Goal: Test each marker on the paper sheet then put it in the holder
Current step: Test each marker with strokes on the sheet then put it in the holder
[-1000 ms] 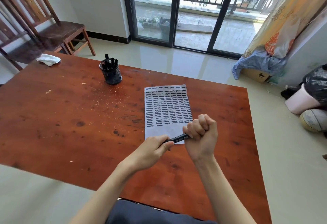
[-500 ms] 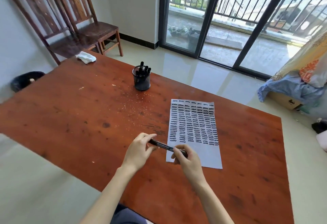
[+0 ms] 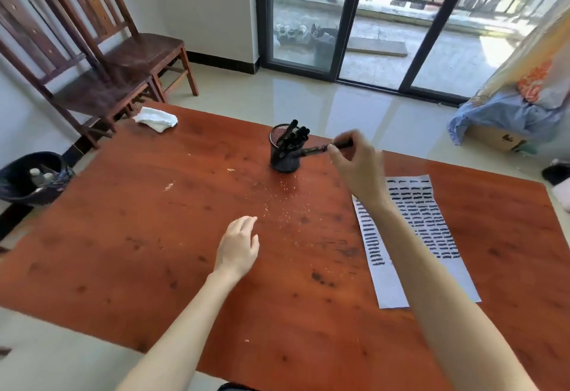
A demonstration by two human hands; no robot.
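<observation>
Resting flat on the red-brown bench (image 3: pixel 123 252), the left hand (image 3: pixel 239 247) lies released, fingers straight and together, holding nothing. Far beyond it to the left, a crumpled white cloth (image 3: pixel 156 119) sits near the bench's far edge, and a dark bin (image 3: pixel 29 176) stands on the floor past the bench's left side. Ahead and to the right of the left hand stands the black mesh holder (image 3: pixel 285 156), with several black markers leaning inside it. Just right of the holder, the right hand (image 3: pixel 354 164) pinches a black marker (image 3: pixel 324 148) between curled fingers and thumb. The marker's long axis runs nearly level, left to right; its left end reaches the holder's side below the rim, its right end pokes out past the fingers. Under the right forearm, on the bench, lies the paper sheet (image 3: pixel 431 221), covered in rows of short black strokes.
</observation>
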